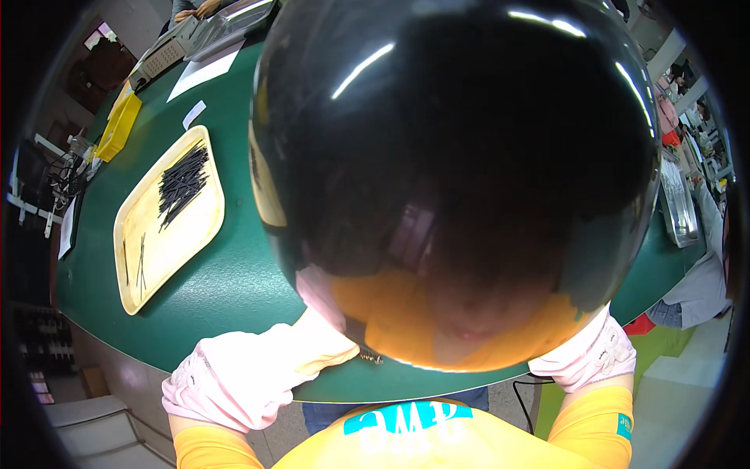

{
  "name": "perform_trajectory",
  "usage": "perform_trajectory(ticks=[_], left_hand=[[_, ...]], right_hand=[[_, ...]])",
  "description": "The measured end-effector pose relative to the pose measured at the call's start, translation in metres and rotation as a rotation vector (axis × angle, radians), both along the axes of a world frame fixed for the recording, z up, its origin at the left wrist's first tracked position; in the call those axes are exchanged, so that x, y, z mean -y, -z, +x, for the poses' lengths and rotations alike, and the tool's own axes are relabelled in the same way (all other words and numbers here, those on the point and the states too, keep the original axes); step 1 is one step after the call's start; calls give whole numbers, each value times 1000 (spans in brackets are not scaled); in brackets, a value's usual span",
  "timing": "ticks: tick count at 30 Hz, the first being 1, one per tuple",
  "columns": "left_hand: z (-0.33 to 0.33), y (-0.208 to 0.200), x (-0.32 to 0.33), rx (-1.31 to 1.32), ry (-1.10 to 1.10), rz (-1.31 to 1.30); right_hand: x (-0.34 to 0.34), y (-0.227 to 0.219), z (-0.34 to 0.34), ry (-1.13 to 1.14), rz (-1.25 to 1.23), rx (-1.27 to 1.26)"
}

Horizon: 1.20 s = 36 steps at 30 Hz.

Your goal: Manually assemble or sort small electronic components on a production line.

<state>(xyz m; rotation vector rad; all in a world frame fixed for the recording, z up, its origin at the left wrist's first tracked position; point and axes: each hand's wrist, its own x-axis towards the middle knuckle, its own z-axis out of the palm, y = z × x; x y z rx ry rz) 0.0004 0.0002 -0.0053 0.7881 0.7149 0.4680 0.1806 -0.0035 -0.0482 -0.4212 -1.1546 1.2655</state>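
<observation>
A large glossy black dome (469, 195) fills the middle of the head view and hides most of the space in front of me. My left hand (332, 344) rests at the near edge of the green table, bright with glare, its fingers mostly behind the dome's rim. Only the pink sleeve cover (590, 352) of my right arm shows; the hand itself is behind the dome. Beside my left hand lie several tiny golden-brown pieces (370, 356). Whether either hand holds anything is hidden.
A cream tray (168, 270) on the green table (242, 273) holds a pile of thin black sticks (183, 184), with a few apart. Behind it stand a yellow bin (119, 129) and white paper (205, 73). A metal tray (678, 199) lies far right. Another person's hands (199, 10) show far left.
</observation>
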Motion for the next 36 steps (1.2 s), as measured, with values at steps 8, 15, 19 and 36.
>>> perform_trajectory(ticks=[8,15,19,36], left_hand=[[1,3,0,94,-18,-93],[3,0,0,67,2,-58],[1,0,0,34,14,13],[2,-4,2,-130,33,193]], right_hand=[[1,-16,12,143,177,342],[0,-1,10,205,239,290],[2,-14,9,110,169,298],[7,-9,0,-27,-350,-19]])
